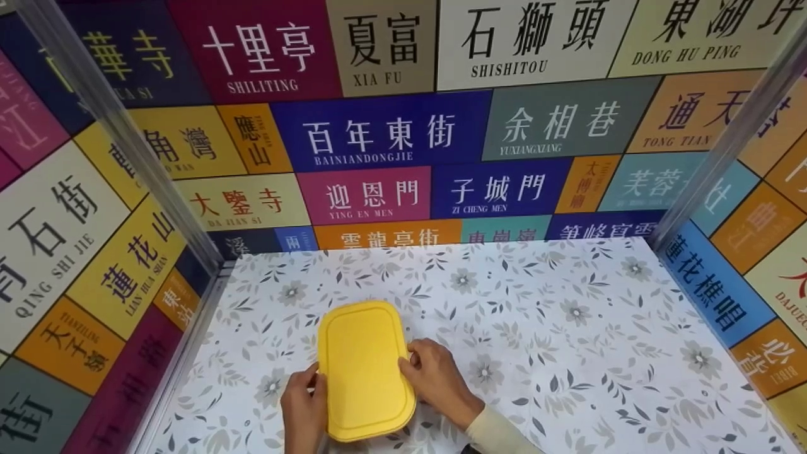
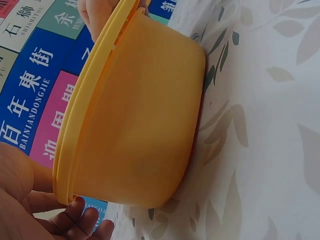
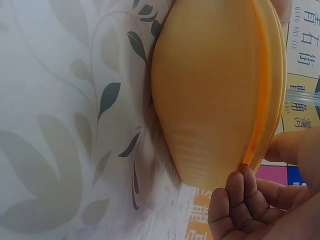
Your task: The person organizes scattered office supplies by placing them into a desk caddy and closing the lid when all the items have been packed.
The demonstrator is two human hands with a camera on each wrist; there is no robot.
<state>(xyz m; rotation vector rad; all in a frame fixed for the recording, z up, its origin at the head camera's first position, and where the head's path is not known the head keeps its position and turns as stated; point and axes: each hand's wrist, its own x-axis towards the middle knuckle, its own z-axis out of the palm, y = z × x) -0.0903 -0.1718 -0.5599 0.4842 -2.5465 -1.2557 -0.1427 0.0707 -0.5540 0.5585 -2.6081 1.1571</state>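
A yellow plastic food container [image 2: 140,115] stands on the table, longer than it is wide, with rounded corners. Its yellow lid [image 1: 365,372] covers the top, and its edge runs along the container's rim in both wrist views. At the left long side, my left hand [image 1: 304,403] pinches the lid's edge, with fingertips curled under the rim. My right hand [image 1: 441,381] grips the opposite edge, a little farther from me. The right wrist view shows the thumb by the lid's outer edge and curled fingers [image 3: 235,195] below it. The inside of the container is hidden.
The table [image 1: 567,353] wears a white covering with grey leaves and flowers. Behind it and at both sides stand walls of coloured name signs [image 1: 378,139]. Clear upright posts [image 1: 126,132] mark the left and right back corners.
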